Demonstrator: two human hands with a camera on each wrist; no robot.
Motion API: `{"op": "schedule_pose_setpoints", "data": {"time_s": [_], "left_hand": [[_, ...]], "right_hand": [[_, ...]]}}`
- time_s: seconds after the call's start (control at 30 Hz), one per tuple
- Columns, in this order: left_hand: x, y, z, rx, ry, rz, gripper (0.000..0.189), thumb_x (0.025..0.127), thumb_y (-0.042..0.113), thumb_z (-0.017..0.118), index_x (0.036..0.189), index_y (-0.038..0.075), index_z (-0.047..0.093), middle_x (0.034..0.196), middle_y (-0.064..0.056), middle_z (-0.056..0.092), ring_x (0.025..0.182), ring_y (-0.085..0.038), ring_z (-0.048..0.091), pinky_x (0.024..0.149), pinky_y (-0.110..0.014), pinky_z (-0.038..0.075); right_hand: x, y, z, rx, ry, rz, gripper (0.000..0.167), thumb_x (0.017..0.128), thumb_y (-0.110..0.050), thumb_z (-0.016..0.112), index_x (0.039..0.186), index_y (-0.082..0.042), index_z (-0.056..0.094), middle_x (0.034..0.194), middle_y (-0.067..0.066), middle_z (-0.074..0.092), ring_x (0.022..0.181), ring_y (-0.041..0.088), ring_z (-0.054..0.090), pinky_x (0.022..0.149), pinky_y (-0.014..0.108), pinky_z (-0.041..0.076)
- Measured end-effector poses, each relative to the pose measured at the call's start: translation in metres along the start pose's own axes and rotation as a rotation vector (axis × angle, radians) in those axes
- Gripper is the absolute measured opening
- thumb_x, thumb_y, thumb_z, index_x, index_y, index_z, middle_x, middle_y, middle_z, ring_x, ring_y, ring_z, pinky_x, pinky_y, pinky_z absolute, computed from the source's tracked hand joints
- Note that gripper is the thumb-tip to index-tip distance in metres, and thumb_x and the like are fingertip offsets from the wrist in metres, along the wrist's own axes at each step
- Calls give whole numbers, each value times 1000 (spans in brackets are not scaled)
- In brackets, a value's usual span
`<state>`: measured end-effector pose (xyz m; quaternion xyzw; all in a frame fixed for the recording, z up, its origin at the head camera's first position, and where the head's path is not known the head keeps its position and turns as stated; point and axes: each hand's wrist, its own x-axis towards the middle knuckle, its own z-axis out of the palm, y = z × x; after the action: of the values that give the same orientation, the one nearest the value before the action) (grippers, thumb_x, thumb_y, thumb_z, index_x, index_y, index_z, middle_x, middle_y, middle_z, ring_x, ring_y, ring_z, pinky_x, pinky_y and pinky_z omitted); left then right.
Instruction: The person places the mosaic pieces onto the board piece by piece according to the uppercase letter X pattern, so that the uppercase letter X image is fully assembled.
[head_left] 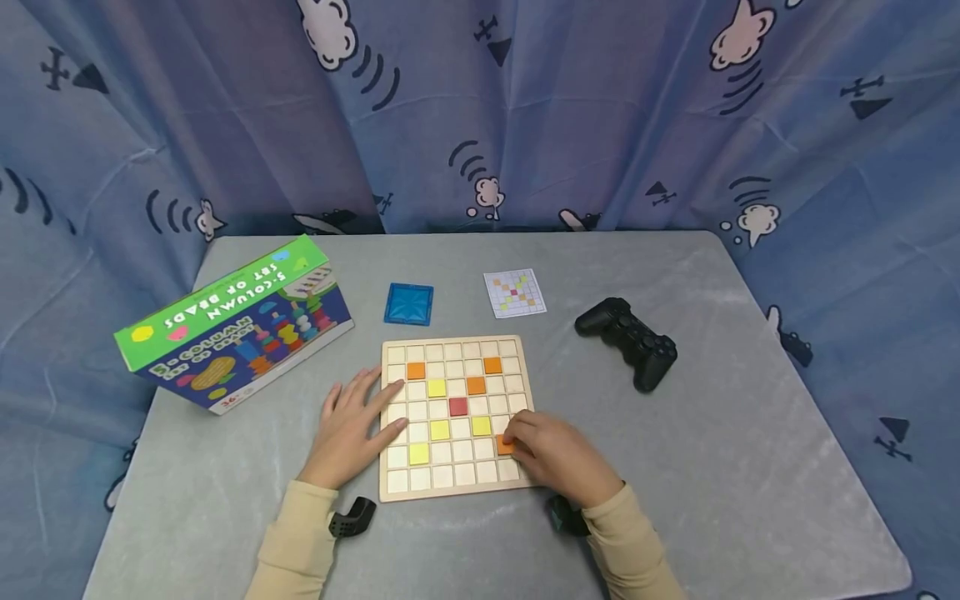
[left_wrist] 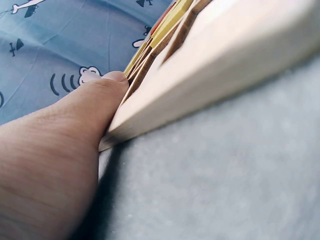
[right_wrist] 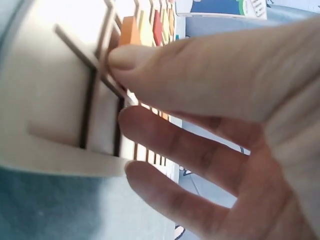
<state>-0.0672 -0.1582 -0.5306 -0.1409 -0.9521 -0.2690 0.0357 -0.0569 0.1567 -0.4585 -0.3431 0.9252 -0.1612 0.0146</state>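
Note:
A wooden grid board (head_left: 450,495) lies flat on the table between both hands. Yellow tiles (head_left: 439,429), orange tiles (head_left: 476,385) and one red tile (head_left: 458,407) sit in some of its square cells. My left hand (head_left: 345,433) rests at the board's left edge with fingers spread, thumb and index finger over the outer cells; in the left wrist view the thumb (left_wrist: 107,90) lies against the rim. My right hand (head_left: 558,454) pinches an orange tile (head_left: 504,445) at a cell near the lower right corner. The right index fingertip is hidden behind the thumb (right_wrist: 150,70) in the right wrist view.
A pattern card (head_left: 515,293) with coloured squares lies behind the board, and a blue square tray (head_left: 408,304) is to its left. A green and blue toy box (head_left: 255,333) stands at the left. At the right lies a black game controller (head_left: 630,340).

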Motion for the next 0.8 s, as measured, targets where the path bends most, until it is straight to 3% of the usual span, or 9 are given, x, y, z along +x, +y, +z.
{"op": "schedule_pose_setpoints", "data": {"time_s": [0.27,0.8], "left_hand": [[1,1,-1,10,-23,-22,62,91,57,54,145,30,43,156,-6,28,145,-27,20,116,-55,5],[-4,-2,0,19,0,-32,61,91,57,54,145,31,43,156,-5,29,144,-28,21,115,-56,6]], "right_hand": [[1,-2,3,-16,-8,6,16,79,-11,78,92,-14,69,94,-4,65,85,11,62,75,28,54],[7,-1,5,-11,-9,-13,15,79,-9,78,92,-13,71,95,-3,65,86,11,63,75,28,54]]}}
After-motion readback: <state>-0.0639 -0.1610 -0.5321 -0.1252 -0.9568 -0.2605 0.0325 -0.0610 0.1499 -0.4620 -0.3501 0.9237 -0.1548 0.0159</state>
